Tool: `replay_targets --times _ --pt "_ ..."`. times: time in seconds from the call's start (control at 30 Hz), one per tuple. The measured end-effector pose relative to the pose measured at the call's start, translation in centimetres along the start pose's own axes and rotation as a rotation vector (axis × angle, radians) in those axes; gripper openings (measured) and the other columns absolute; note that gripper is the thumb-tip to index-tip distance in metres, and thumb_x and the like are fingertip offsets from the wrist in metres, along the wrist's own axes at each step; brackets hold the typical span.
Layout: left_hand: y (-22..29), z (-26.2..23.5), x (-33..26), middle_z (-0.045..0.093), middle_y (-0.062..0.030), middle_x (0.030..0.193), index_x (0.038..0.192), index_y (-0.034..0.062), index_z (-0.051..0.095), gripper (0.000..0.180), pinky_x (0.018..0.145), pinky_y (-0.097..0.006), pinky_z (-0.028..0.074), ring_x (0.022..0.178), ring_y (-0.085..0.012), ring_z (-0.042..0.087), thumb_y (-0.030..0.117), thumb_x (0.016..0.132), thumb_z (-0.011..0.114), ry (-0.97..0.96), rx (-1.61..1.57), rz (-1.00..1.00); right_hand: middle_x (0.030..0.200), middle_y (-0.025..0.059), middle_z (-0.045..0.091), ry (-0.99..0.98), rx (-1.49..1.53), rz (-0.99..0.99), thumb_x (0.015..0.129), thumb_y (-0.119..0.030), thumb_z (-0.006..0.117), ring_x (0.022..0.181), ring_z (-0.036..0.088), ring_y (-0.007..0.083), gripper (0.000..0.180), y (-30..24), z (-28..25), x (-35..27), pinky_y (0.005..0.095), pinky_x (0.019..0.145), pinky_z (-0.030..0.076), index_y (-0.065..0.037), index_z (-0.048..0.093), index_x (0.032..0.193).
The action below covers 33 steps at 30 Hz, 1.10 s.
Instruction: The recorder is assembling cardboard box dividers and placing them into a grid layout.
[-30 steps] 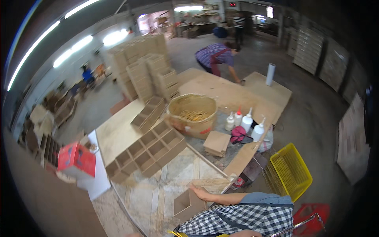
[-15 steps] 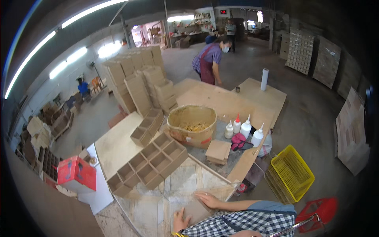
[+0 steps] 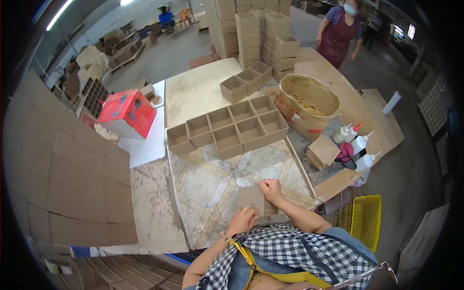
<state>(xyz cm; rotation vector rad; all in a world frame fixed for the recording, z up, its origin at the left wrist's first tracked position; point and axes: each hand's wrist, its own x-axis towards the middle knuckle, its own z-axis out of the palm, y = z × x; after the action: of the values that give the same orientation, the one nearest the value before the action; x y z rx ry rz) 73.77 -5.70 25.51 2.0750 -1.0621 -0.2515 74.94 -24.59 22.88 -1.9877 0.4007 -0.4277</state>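
A brown square board piece [image 3: 251,196] is held over the patterned worktop [image 3: 203,193], close to my body. My left hand [image 3: 243,221], with a ring on it, grips the near left edge, its fingers curled. At the far right edge, my right hand [image 3: 272,190] has its fingers closed on the same piece. A second brown strip of board [image 3: 269,208] shows beside it, under my right wrist; whether the two are joined I cannot tell. Beyond my hands stand several open square brown boxes [image 3: 228,139], set side by side in two rows.
A worn tub [image 3: 309,124] holds tan bands. Right of it are white squeeze bottles [image 3: 365,163] and a stack of board squares [image 3: 323,151]. A red box [image 3: 128,113] stands left, a yellow crate [image 3: 366,222] right. A person in a maroon apron [image 3: 336,41] stands beyond the table.
My view has swung left and down. My hands have gone from lying spread on the board to gripping its edges. The person in the apron has straightened up from bending.
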Motion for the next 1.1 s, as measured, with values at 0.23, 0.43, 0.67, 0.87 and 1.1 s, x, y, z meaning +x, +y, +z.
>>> replay_targets --times 0.23,0.43,0.67,0.87,1.1 --pt "-1.6 0.5 -2.8 0.054 -0.0108 0.077 0.091 0.0092 0.056 0.018 0.061 -0.038 0.045 0.072 -0.0295 0.055 0.024 0.089 0.047 -0.393 -0.745 -0.553 0.056 0.015 0.055 0.271 0.014 0.281 0.082 -0.028 0.055 0.049 0.049 0.0189 0.037 3.2 -2.1 6.9 0.0379 0.05 0.039 0.002 0.055 0.06" --pt "-3.6 -3.1 -8.2 0.056 -0.0154 0.072 0.085 0.0029 0.052 0.013 0.059 -0.038 0.043 0.066 -0.0338 0.054 0.015 0.086 0.049 0.158 -0.152 -0.45 0.061 0.0 0.054 0.001 0.399 0.263 0.084 -0.037 0.06 0.053 0.041 0.0089 0.041 -5.1 -3.2 12.0 0.0292 0.048 0.035 -0.001 0.058 0.064" --pt "-6.2 -3.3 -14.3 0.053 -0.0087 0.063 0.075 0.0017 0.051 0.016 0.056 -0.031 0.043 0.058 -0.0184 0.053 0.013 0.075 0.063 0.705 -0.161 -0.962 0.06 0.0082 0.053 -0.404 0.115 -0.727 0.073 -0.03 0.07 0.059 0.049 0.023 0.034 -11.4 13.0 11.0 0.0344 0.06 0.039 -0.004 0.051 0.06" --pt "-3.3 -0.3 -19.7 0.054 -0.0072 0.062 0.071 0.002 0.05 0.015 0.055 -0.028 0.042 0.055 -0.0146 0.05 0.006 0.073 0.064 0.928 -0.111 -1.172 0.079 0.0086 0.059 -0.705 -0.597 -1.063 0.074 -0.024 0.064 0.09 0.055 0.0266 0.022 -6.5 17.7 16.3 0.0437 0.092 0.037 -0.004 0.055 0.075" --pt "-2.2 1.5 -20.6 0.052 -0.0106 0.065 0.068 0.0023 0.049 0.015 0.06 -0.035 0.043 0.064 -0.026 0.052 0.006 0.068 0.064 0.904 0.087 -1.084 0.079 0.0067 0.059 -0.657 -0.832 -0.983 0.074 -0.02 0.063 0.093 0.055 0.0242 0.014 -6.2 15.3 17.6 0.0558 0.099 0.027 -0.01 0.058 0.082"
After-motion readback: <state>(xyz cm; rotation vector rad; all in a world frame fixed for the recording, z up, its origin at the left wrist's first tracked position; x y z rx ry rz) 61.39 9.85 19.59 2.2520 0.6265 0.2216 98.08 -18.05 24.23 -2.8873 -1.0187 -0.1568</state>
